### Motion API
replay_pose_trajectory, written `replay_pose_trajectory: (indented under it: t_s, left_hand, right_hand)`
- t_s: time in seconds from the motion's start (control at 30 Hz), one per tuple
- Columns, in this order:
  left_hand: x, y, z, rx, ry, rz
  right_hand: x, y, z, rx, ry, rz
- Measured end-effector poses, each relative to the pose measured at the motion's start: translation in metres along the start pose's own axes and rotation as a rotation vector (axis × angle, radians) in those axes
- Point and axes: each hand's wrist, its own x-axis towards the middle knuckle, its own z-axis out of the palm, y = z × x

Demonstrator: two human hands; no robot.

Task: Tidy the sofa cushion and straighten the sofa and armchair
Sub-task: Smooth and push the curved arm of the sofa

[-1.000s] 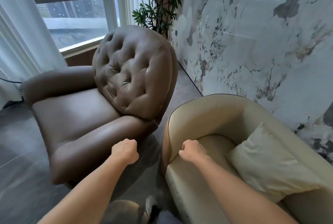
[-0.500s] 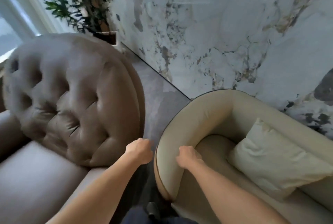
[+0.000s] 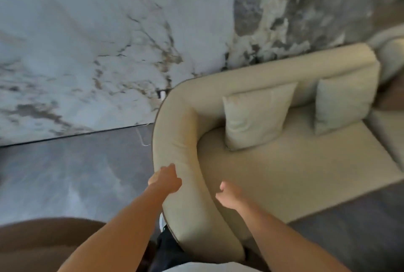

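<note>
The beige sofa (image 3: 295,166) fills the right half of the view, and its curved left arm (image 3: 175,131) sweeps toward me. Two pale cushions lean upright on the backrest: one (image 3: 255,116) near the arm, the other (image 3: 343,103) further right. My left hand (image 3: 166,178) lies on the arm's outer edge with its fingers curled over the side. My right hand (image 3: 229,197) presses the arm's inner face, fingers curled, just above the seat. The brown armchair (image 3: 43,241) shows only as a blurred edge at the bottom left.
A marble-patterned wall (image 3: 98,42) runs close behind the sofa. Grey floor (image 3: 72,173) lies left of the sofa arm. Another pale seat section (image 3: 391,57) adjoins the sofa at the far right. A dark rug or floor (image 3: 349,228) lies in front of the seat.
My view has swung right from the brown armchair to the beige sofa. Both hands have moved onto the sofa arm, the left outside and the right inside. A second cushion has come into view.
</note>
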Motion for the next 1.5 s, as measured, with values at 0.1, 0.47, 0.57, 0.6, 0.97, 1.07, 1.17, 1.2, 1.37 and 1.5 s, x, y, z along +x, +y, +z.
replay_pose_trajectory:
  t_s: [0.1,0.47,0.57,0.6,0.97,1.07,1.17,1.2,1.37,1.5]
  left_hand:
    - [0.028,-0.013,-0.014,0.016,-0.031,0.080]
    - [0.084,-0.005,-0.076,0.136,-0.103,0.002]
    - [0.095,0.010,-0.089,0.221,-0.084,0.052]
    - [0.101,0.014,-0.094,0.272,-0.065,0.093]
    - [0.223,0.002,-0.087,0.967,-0.116,0.809]
    - [0.235,-0.005,-0.097,1.052,-0.097,0.997]
    - [0.240,-0.006,-0.115,1.123,-0.194,1.082]
    - [0.241,-0.004,-0.121,1.134,-0.233,1.089]
    - [0.241,-0.001,-0.137,1.183,-0.278,1.119]
    - [0.246,-0.017,-0.129,1.120,-0.231,1.158]
  right_hand:
    - [-0.002,0.000,0.010,0.079,-0.013,0.156]
    - [0.002,0.006,0.037,0.430,0.029,0.361]
    - [0.011,0.004,0.045,0.469,0.033,0.305]
    - [0.016,0.002,0.047,0.476,0.019,0.288]
    - [0.040,-0.064,0.058,0.691,0.208,0.615]
    - [0.035,-0.107,0.077,0.798,0.206,0.722]
    - [0.030,-0.146,0.087,0.871,0.239,0.773]
    - [0.029,-0.156,0.090,0.888,0.257,0.774]
    - [0.027,-0.192,0.107,0.873,0.346,0.805]
    - [0.044,-0.208,0.128,0.875,0.324,0.794]
